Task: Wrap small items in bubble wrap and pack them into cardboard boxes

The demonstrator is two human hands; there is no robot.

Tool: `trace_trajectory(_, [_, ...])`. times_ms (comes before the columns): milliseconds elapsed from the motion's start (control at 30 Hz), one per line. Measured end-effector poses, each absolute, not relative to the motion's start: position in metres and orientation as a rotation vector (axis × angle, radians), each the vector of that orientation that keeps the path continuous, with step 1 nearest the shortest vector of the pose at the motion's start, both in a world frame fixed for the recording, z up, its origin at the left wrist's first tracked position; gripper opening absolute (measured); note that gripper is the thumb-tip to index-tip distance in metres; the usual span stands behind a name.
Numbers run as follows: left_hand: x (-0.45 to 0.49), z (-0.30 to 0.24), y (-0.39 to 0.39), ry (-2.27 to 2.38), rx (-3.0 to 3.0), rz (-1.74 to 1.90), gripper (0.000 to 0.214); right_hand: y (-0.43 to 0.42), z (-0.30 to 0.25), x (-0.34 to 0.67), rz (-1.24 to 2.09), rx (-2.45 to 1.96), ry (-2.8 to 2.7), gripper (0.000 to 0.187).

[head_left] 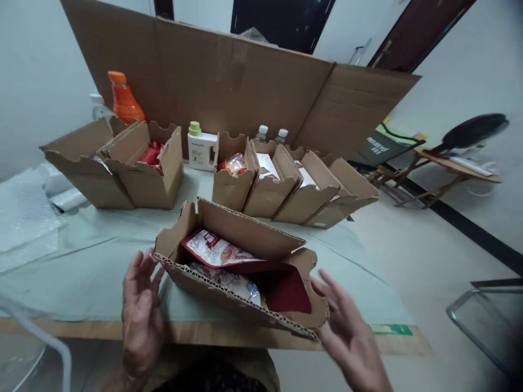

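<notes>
In front of me on the table is an open cardboard box (241,213), turned at a slant. Inside lie a dark red and white printed food pouch (220,249) and a clear-and-white printed packet (229,280) beside it. At the box's left end is my left hand (141,313), fingers apart, fingertips by the corner. My right hand (345,326) is against the right end, its fingers stretched along the cardboard. Neither hand is wrapped round anything that I can see.
Behind stand several cardboard bins (231,190) with packets, and two more bins (153,188) at left. A white jug with green cap (200,148) and an orange bottle (126,102) stand before a cardboard screen (261,81). Plastic wrap (28,212) lies left.
</notes>
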State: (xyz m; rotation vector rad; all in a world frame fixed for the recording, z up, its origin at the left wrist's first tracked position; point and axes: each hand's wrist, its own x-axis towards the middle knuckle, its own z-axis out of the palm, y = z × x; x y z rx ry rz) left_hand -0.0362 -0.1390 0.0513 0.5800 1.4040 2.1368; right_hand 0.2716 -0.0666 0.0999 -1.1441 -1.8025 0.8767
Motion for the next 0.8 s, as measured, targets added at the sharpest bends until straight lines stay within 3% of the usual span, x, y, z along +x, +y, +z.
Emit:
trace_trajectory(100, [-0.022,0.033,-0.147,1.445,0.623,1.985,0.049,-0.077,0.075,0.255,0.870,-1.155,-1.980,0.071])
trace_trajectory(267, [-0.017,0.036,-0.101,1.453,0.767,1.952,0.059,-0.027,0.085,0.215,0.763,-1.225,-1.991,0.044])
trace_trajectory(500, [-0.028,0.054,-0.039,1.579,1.074,1.662,0.071,0.058,0.077,0.211,0.694,-1.322,-1.771,0.050])
trace_trajectory(633, [-0.046,0.039,-0.074,1.787,1.204,1.474,0.058,0.032,0.045,0.221,0.764,-1.463,-1.753,0.064])
trace_trajectory(800, [-0.078,0.038,-0.123,1.892,1.438,1.381,0.032,-0.009,0.045,0.219,0.765,-1.531,-1.761,0.049])
